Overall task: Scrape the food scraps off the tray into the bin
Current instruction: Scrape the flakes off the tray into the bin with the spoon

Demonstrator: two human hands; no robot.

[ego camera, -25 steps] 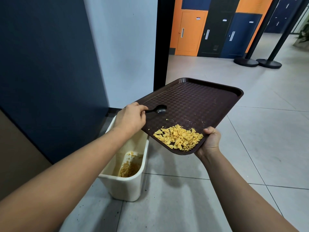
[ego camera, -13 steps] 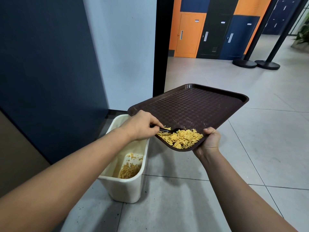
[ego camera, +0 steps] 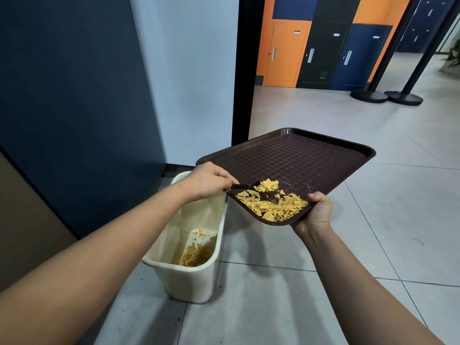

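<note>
Grey floor tiles run underfoot, and on them a cream bin stands by the dark blue wall, brown crumbs in its bottom. Above its far end the left hand pinches a black spoon, whose bowl sits among yellow food scraps. Those scraps lie heaped in the near corner of the brown tray, just left of the right hand, whose thumb curls over the tray's rim. Orange and dark lockers stand beyond.
</note>
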